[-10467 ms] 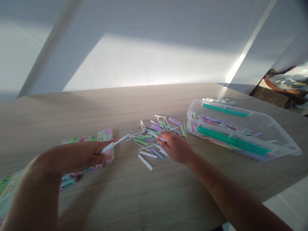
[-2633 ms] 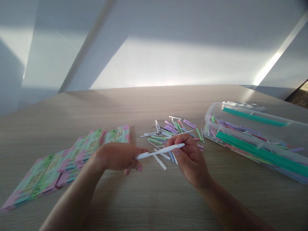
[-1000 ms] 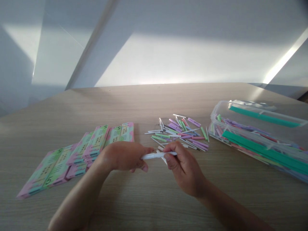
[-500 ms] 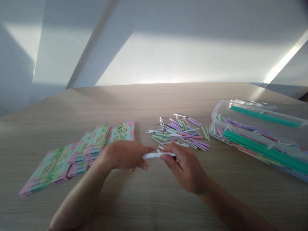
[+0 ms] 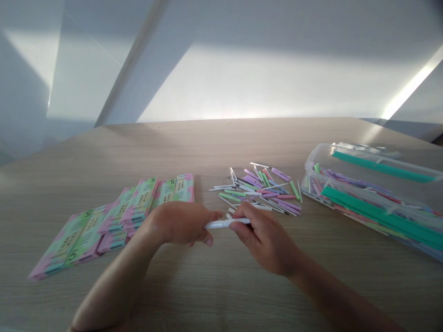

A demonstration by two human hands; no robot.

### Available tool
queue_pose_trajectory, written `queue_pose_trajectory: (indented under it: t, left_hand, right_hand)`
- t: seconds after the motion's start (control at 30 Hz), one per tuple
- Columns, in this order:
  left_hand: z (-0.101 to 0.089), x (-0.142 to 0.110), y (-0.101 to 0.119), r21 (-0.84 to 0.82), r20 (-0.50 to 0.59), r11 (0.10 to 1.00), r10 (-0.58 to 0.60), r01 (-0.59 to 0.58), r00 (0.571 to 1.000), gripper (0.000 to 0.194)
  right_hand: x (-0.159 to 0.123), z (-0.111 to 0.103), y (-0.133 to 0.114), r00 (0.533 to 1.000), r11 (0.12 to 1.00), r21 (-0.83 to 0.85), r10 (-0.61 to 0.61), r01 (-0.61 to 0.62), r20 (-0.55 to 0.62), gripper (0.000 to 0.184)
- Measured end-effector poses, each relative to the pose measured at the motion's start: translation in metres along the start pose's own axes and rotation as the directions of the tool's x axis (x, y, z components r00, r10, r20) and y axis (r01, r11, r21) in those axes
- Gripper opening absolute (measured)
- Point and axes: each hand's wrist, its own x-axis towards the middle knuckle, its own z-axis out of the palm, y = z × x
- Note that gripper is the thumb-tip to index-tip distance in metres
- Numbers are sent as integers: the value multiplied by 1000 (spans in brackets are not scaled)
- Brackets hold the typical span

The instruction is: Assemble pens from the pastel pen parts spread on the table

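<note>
Between my hands, above the table, is a white pen (image 5: pixel 221 224), lying roughly level. My left hand (image 5: pixel 185 223) is closed around its left end, with the fingers partly hidden behind the back of the hand. The thumb and fingers of my right hand (image 5: pixel 265 237) pinch its right end. Just behind my right hand, a loose pile of thin pen parts (image 5: pixel 263 189) in white, purple, green and pink is spread on the table. Part of the pile is hidden by that hand.
Left of my hands lie several pink and green printed boxes (image 5: pixel 138 203), some stacked. On the right stands a clear plastic container (image 5: pixel 363 203) with teal strips, holding many coloured pen parts. The wood-grain table (image 5: pixel 221 143) ends at a pale wall behind.
My right hand has shifted very slightly to the left along the white pen. Both hands keep their grip, and the pile, boxes and container stay as they were.
</note>
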Motion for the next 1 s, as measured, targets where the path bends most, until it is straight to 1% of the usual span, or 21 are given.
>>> queue_pose_trajectory:
  t: [0.07,0.17,0.23,0.27,0.4,0.53,0.6,0.7,0.8,0.9,1.0]
  left_hand:
    - [0,0,1,15,-3,1000,4,-4,1000,43]
    - [-1,1,0,-14,5,999,42,-42,999,42]
    - [-1,1,-1,-44,14,998,54,-53,998,42]
    - [-1,1,-1,-50,14,997,54,-53,998,42]
    - [0,0,-2,-31,-5,999,35,-35,999,43]
    - [0,0,0,-17,-7,1000,15,-15,1000,40]
    - [-1,1,0,-41,9,999,30,-30,999,40]
    - [-1,2,0,-59,17,997,51,-50,999,41]
    - [0,2,0,-21,3,999,36,-36,999,40]
    - [0,0,1,-2,2,1000,18,-18,1000,40]
    - [-1,0,2,-14,15,999,33,-33,999,41]
  right_hand:
    - [0,0,0,1000,1000,-19,8,-8,4,15]
    - [0,-2,-3,999,1000,20,20,-21,45,9]
    - [-1,-2,-5,998,998,57,28,-30,49,15]
    - [-2,-2,-5,999,997,65,30,-32,41,15]
    - [-1,-1,-4,1000,999,37,16,-16,15,4]
    - [0,-2,-4,999,1000,16,8,-9,35,10]
    - [-1,-3,-5,999,999,42,9,-11,40,6]
    - [-2,-3,-6,1000,998,65,19,-20,23,11]
    - [-1,-3,-5,999,1000,23,21,-22,25,3]
    - [0,-3,-3,999,1000,-9,17,-17,40,12]
    - [-1,-3,-4,998,999,35,23,-25,56,9]
